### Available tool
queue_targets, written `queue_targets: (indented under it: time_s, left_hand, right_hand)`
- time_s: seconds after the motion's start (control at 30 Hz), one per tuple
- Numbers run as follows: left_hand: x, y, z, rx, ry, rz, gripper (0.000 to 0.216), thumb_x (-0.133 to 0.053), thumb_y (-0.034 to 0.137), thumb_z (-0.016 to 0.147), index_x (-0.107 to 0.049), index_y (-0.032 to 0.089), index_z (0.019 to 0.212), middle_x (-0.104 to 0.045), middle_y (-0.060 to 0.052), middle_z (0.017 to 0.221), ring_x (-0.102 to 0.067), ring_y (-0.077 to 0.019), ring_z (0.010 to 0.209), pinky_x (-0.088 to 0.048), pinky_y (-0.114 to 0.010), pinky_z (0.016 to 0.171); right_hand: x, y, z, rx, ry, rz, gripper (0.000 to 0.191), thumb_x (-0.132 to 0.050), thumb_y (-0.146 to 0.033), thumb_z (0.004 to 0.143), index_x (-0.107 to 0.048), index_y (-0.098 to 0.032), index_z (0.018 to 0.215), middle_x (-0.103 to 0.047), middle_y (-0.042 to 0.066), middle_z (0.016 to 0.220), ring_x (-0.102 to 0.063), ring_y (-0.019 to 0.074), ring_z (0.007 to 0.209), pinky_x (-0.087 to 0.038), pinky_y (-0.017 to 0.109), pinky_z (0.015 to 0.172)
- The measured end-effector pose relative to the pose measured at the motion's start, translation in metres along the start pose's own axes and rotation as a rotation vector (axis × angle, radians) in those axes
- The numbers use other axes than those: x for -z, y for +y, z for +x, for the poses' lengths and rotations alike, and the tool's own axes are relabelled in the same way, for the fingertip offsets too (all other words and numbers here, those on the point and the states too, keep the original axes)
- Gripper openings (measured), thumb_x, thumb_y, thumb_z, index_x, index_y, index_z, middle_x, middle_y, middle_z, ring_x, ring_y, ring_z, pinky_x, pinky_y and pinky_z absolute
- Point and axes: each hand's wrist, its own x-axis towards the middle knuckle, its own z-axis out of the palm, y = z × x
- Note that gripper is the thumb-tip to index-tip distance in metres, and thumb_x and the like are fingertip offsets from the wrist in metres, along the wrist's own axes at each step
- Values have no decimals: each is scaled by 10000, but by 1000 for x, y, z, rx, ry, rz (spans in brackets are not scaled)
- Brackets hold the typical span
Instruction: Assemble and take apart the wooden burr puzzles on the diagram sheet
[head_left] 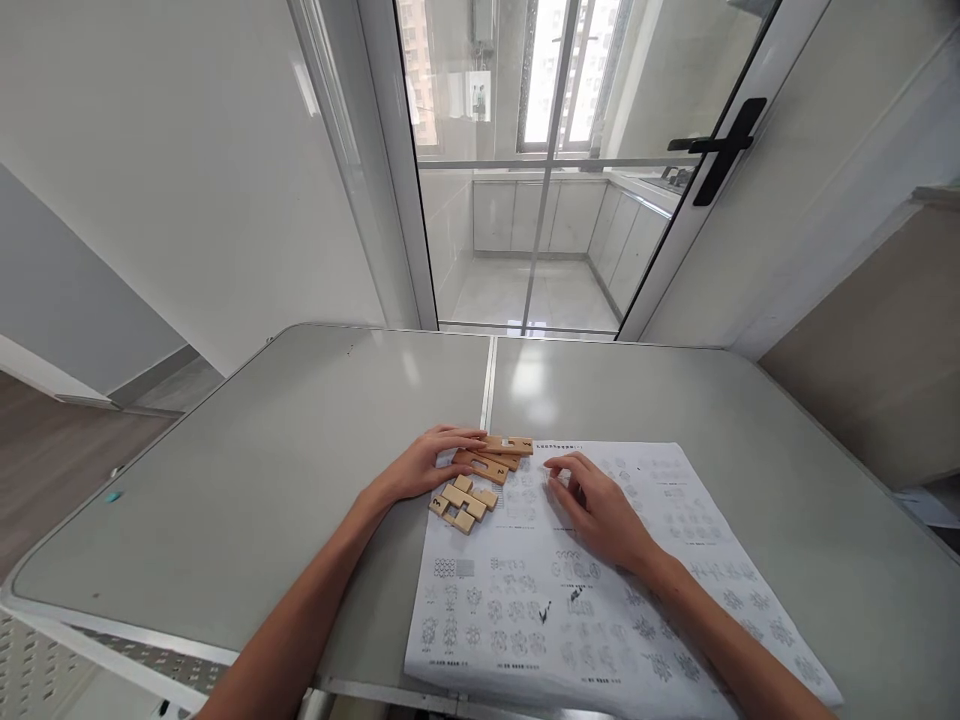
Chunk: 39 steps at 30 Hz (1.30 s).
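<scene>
Pale wood makes up the interlocking pieces: a cluster marked 3 (461,503) and, just beyond it, a few overlapping bars (484,467), one marked 2. The likeliest trouble is a slip among these bars: they lie crossed and slanted over one another, so an uneven squeeze or a sideways nudge could slide the top one off or make them fan apart. The cluster sits just beside the left hand (431,463), where a dropping wrist could knock it askew. The printed sheet (525,650) lies loose on the surface (225,500), and the right forearm across it might drag it, shifting whatever rests on it.

The bars are at the left hand's fingertips, with fingers over their left ends and the thumb against the lower one; it appears to be pinching them, though how firmly I cannot tell. The right hand (600,505) hangs half-curled over the sheet, thumb and forefinger slightly parted, nothing visibly held, with the bars to its left, near but apart.
</scene>
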Motion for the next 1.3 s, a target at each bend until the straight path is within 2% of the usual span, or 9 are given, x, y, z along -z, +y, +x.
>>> queue_targets:
  time_s: [0.13,0.23,0.37,0.5,0.57,0.73,0.87,1.13,1.3]
  left_hand:
    - [-1,-1,0,-9,10,-15,423,-728,439,988,-697,330,1396,-661,-64,1507,-570,-290,1396,-485,-503,1156]
    - [-1,-2,0,-6,18,-13,425,-740,442,979,-705,322,1385,-661,-69,1507,-582,-285,1385,-483,-490,1162]
    - [-2,-2,-1,-1,43,8,496,-766,457,957,-677,310,1423,-666,-74,1498,-596,-285,1386,-467,-475,1186]
    - [-3,1,-1,44,49,33,530,-760,496,949,-662,312,1436,-674,-65,1484,-605,-297,1382,-476,-477,1182]
    - [-3,3,-1,59,48,35,528,-760,494,946,-665,307,1430,-676,-66,1477,-611,-301,1371,-480,-478,1178]
    - [-4,5,-1,68,60,28,531,-762,483,945,-651,287,1426,-695,-77,1426,-635,-294,1322,-508,-462,1140]
    - [-7,2,1,42,104,103,514,-783,494,931,-672,268,1379,-663,-93,1436,-594,-296,1349,-477,-460,1162]
    - [-9,0,5,100,148,169,567,-810,568,883,-675,255,1336,-747,-75,1198,-614,-308,1206,-488,-471,1085]
    - [-9,2,5,124,153,144,564,-832,567,858,-683,247,1298,-743,-66,1173,-622,-298,1181,-492,-451,1064]
  right_hand:
    - [-3,-3,9,46,0,1,346,-477,-341,1065,-579,-274,1388,-615,135,1451,-677,180,717,-595,377,694]
    - [-10,-7,23,53,-37,-48,432,-503,-329,1047,-523,-296,1477,-576,128,1521,-681,177,695,-602,398,699]
    - [-22,-11,42,41,-59,-33,394,-503,-343,1058,-565,-260,1438,-649,119,1424,-692,189,737,-593,411,779]
    - [-35,-12,48,7,-5,20,326,-488,-390,1085,-648,-246,1329,-719,105,1273,-720,235,914,-574,386,819]
    - [-39,-12,47,5,22,19,316,-497,-412,1086,-674,-246,1287,-737,98,1222,-719,246,940,-564,384,819]
    - [-43,-10,45,30,38,28,296,-538,-409,1068,-691,-254,1268,-744,91,1212,-709,242,919,-550,382,819]
    - [-43,-8,45,8,41,60,286,-588,-375,1037,-696,-238,1262,-754,87,1176,-691,229,850,-543,380,801]
    - [-42,-15,43,-34,66,66,258,-610,-385,1026,-699,-229,1212,-754,91,1187,-687,236,882,-527,391,832]
    - [-42,-14,43,-42,64,62,251,-625,-361,1015,-699,-228,1215,-756,84,1170,-682,223,856,-527,386,820]
